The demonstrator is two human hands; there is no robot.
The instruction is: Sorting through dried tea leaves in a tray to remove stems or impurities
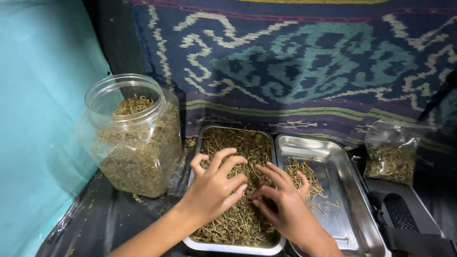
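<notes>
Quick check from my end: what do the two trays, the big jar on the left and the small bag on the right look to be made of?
Trays: bright metal, likely stainless steel; mirror-like glare on the bare base. Jar: clear plastic, probably; see-through wall with soft, hazy reflections and a threaded mouth. Bag: thin clear plastic film, crinkled and glossy, dried herbs showing through.

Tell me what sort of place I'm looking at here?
Probably a small home workbench for sorting dried herbs: two metal trays side by side, a clear plastic jar of dried stems, a filled plastic bag, and a woven patterned cloth hung behind.
</notes>
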